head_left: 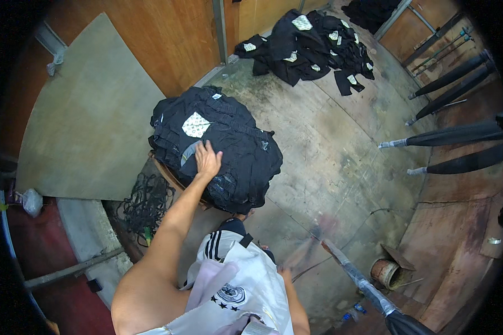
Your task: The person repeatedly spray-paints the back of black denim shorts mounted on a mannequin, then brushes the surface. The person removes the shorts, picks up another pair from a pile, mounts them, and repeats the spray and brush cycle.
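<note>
A big heap of black garments [243,151] is piled on a low support with a curved wooden edge [170,177], left of the middle. My left hand [208,162] lies on top of the heap, fingers stretched and a little apart, beside a grey patch of cloth [190,153]. Just beyond that hand, a white patterned patch [196,125] shows on the black cloth. My right hand [285,272] is low by my right side, away from the heap. Its fingers are blurred and partly hidden, so whether it holds anything is unclear.
More black garments with white patches [307,47] lie on the floor at the back. A large board [89,117] leans at the left, above a tangle of black strips [145,204]. Black-wrapped poles [458,139] jut in from the right; a rusty bucket [384,273] lies tipped nearby.
</note>
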Available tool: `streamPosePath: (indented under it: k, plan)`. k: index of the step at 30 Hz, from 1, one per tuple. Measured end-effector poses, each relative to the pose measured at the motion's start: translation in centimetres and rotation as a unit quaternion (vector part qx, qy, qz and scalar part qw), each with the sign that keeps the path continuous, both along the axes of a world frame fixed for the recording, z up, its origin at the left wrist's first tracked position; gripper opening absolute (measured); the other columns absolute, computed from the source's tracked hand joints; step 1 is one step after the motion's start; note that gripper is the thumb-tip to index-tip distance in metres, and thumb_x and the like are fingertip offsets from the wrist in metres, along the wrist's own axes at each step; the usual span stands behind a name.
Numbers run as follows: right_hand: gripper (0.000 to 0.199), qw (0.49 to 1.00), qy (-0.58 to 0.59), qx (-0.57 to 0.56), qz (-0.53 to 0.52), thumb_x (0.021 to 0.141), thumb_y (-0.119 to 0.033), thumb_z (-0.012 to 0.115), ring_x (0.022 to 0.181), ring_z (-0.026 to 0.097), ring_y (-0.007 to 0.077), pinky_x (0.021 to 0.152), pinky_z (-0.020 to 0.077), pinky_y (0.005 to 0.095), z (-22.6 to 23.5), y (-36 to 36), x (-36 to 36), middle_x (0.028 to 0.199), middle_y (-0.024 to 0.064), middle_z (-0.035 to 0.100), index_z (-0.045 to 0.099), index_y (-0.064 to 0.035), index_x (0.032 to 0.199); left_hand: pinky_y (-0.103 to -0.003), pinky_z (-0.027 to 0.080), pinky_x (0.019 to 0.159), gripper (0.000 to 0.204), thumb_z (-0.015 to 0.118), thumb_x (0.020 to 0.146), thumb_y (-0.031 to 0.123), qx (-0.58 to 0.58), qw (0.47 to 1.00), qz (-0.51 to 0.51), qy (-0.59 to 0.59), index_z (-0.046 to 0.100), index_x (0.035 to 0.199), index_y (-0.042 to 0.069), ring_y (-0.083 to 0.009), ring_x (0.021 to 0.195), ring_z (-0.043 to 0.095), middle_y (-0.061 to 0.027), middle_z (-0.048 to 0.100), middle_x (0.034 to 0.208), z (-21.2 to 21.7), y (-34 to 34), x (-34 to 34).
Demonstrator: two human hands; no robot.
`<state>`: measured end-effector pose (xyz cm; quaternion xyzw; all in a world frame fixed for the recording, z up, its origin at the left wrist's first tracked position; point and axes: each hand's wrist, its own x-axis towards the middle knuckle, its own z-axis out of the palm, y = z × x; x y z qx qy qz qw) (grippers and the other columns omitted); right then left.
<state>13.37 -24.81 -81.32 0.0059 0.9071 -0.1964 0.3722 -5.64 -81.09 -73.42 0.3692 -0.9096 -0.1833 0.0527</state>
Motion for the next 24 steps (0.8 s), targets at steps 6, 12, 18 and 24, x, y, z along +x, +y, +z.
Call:
streamPosePath:
  k: [6,12,18,24]
  plan:
    - [0.046,0.893,-0.273,0.074,-0.351,0.101,-0.042,0.054,0.071,0.063,0.0307,0.064,0.0468,0.0446,-2.8,16.6,22.3,0.079,0.0169,0.069,0.068,-0.0001,0.116,-0.057,0.043,0.106,0.069,0.075,0.089,0.04,0.086,0.992,0.031,-0.085,0.052,0.136,-0.005,-0.049,0.126,0.053,-0.0309,0.056,0.135,1.7,-6.1,-4.8]
    - [0.044,0.865,-0.179,-0.016,-0.469,0.101,-0.04,0.053,0.054,0.06,0.0189,0.047,0.0458,0.0357,0.5,12.1,18.0,0.072,0.0094,0.067,0.069,-0.001,0.111,-0.051,0.054,0.093,0.052,0.08,0.086,0.028,-0.087,0.994,-0.04,-0.047,0.06,0.124,-0.001,-0.041,0.105,0.068,-0.026,0.066,0.115,4.6,-1.8,-9.2]
    - [0.038,0.909,-0.07,-0.24,-0.333,0.103,-0.027,0.06,0.083,0.066,0.0129,0.073,0.0535,0.0276,8.1,-6.4,-4.7,0.098,0.007,0.072,0.063,-0.0009,0.131,-0.049,0.056,0.089,0.056,0.077,0.086,0.021,0.024,0.997,0.02,-0.073,0.049,0.131,-0.001,-0.0416,0.1,0.07,-0.0242,0.071,0.107,6.4,-1.9,-9.3]
    - [0.045,0.852,-0.056,-0.388,-0.347,0.106,-0.034,0.057,0.098,0.069,0.0173,0.082,0.0569,0.0317,19.2,-15.0,-12.3,0.117,0.0142,0.07,0.056,-0.0039,0.14,-0.05,0.055,0.088,0.042,0.074,0.075,0.013,0.075,0.929,-0.342,0.12,0.062,0.116,0.007,-0.0409,0.102,0.068,-0.0169,0.068,0.115,14.7,4.1,-6.8]
